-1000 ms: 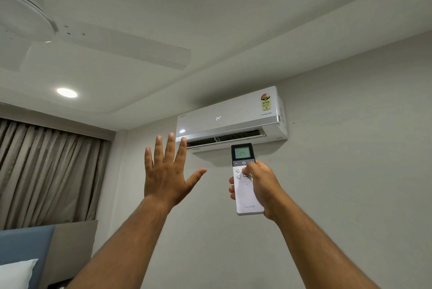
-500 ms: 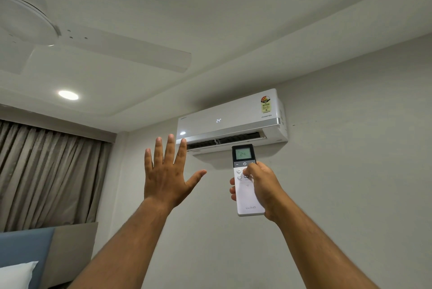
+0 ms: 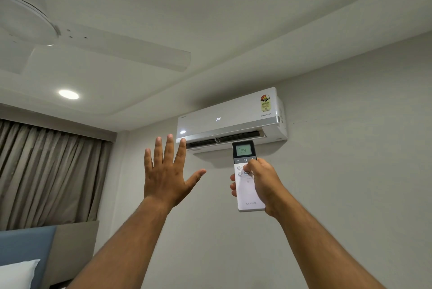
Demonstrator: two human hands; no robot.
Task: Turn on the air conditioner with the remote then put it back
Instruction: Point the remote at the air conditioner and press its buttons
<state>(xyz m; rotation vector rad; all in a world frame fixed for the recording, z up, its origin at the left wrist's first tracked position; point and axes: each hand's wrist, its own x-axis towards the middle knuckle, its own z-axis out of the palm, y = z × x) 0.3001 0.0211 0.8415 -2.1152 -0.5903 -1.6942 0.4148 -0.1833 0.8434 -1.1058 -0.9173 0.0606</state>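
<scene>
A white air conditioner [image 3: 231, 118] hangs high on the wall, its front reading 24 and its lower flap ajar. My right hand [image 3: 263, 185] grips a white remote [image 3: 246, 192] upright just below the unit, thumb lying on its upper buttons. The remote's dark top screen also reads 24. My left hand [image 3: 166, 171] is raised to the left of the remote, palm toward the wall, fingers spread, holding nothing. Its fingertips overlap the unit's lower left corner in the view.
A white ceiling fan [image 3: 70, 38] hangs at the upper left, near a lit round ceiling light [image 3: 68, 94]. Grey-brown curtains [image 3: 46, 171] cover the left wall. A blue and grey headboard [image 3: 46, 249] and a white pillow [image 3: 16, 274] sit at the lower left.
Both hands hold almost the same pose. The air conditioner and ceiling sit slightly lower in the view, so my head has tilted up a little.
</scene>
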